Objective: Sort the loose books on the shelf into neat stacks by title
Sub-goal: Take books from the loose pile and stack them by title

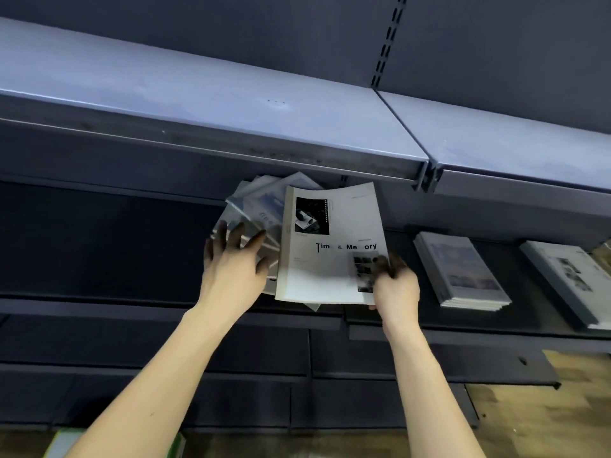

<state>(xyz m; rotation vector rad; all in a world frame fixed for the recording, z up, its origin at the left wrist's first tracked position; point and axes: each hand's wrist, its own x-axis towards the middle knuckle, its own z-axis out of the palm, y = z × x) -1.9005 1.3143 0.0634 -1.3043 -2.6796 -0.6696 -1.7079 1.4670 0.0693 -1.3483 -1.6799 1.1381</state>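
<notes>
Books lie in a messy pile on the dark shelf, under a blue shelf. The right hand pinches the bottom right corner of a white book and holds it above the pile. The left hand rests flat on the pile with its fingers spread. Two neat stacks sit well off to the right.

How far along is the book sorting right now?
Done: two neat stacks lie to the right, one and another. In hand: the right hand grips the Time & Memory book, while the left hand rests on the loose pile. Left: that fanned pile still needs sorting.
</notes>
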